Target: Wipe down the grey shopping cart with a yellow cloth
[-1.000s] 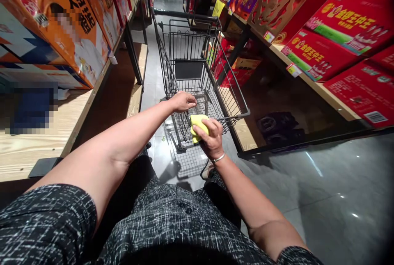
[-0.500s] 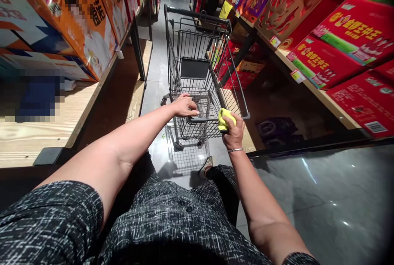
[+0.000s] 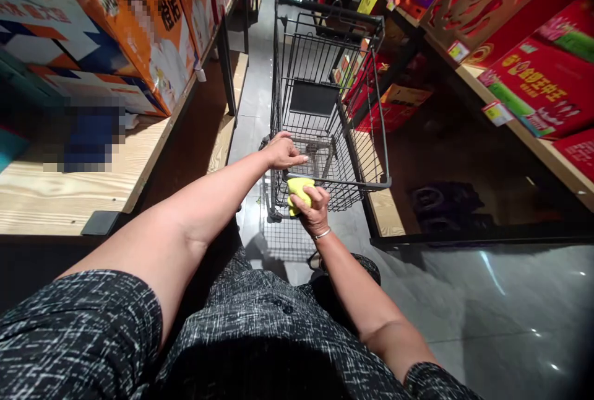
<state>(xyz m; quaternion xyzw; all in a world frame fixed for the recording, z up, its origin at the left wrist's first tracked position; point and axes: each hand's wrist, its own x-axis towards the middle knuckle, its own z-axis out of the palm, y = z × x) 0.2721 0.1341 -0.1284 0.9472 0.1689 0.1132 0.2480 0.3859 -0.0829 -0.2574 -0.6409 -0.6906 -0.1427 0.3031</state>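
A black wire shopping cart (image 3: 334,186) stands in front of me, its near rim facing my body. My left hand (image 3: 284,151) is closed over the rim at the cart's near left corner, with its fingertips partly hidden. In my right hand (image 3: 315,211) is a bunched yellow cloth (image 3: 299,192), gripped between thumb and fingers. The cloth is against or just below the near rim, close to my left hand; exact contact cannot be told.
Wooden shelving (image 3: 74,202) with orange boxes (image 3: 143,22) lines the left side. Red gift boxes (image 3: 542,84) fill the shelf on the right. A grey tiled floor (image 3: 250,87) runs between them, and a low wooden shelf (image 3: 385,211) lies close to the cart's right.
My right hand has moved left along the near rim with the yellow cloth, from the right part toward my left hand. My left hand stays at the corner. The view has shifted slightly.
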